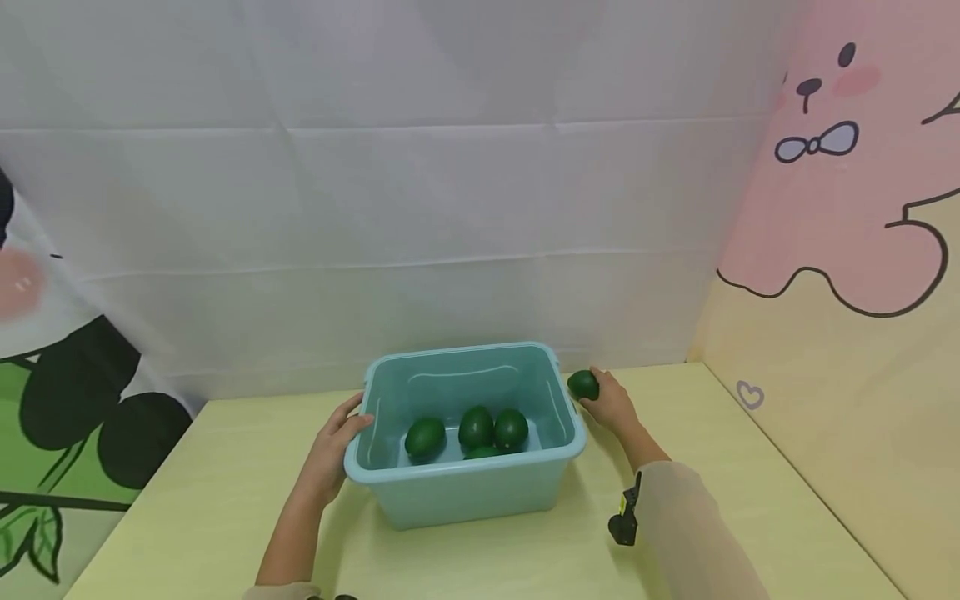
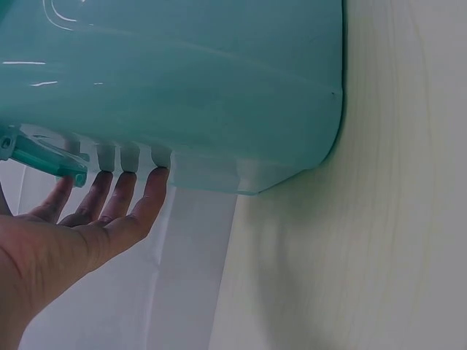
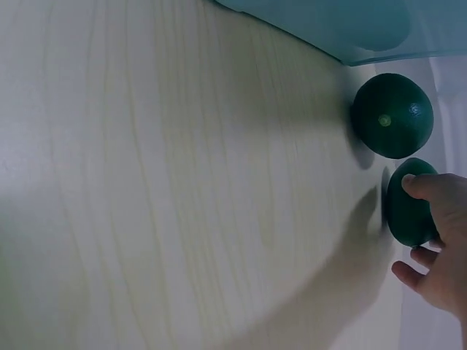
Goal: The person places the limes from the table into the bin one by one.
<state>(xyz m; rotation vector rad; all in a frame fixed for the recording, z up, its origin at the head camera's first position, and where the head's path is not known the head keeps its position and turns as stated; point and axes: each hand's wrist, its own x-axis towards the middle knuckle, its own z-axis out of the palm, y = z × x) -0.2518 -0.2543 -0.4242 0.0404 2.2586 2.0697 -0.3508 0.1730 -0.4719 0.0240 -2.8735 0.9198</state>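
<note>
A light blue plastic bin [image 1: 468, 492] stands on the table with several dark green avocados [image 1: 425, 439] in it. My left hand [image 1: 327, 458] holds its left side, thumb over the rim; in the left wrist view the fingertips [image 2: 158, 173] touch the outer wall. Beyond the bin's right side, my right hand [image 1: 611, 406] grips an avocado [image 3: 410, 204] between thumb and fingers, close to the table. Right beside it, a second loose avocado [image 3: 392, 115] lies near the bin's corner in the right wrist view.
The pale yellow table [image 1: 480, 558] runs back to a white cloth wall [image 1: 420, 200]. A side wall with a pink cartoon animal [image 1: 847, 208] borders it on the right. A cartoon panel [image 1: 75, 417] is at the left.
</note>
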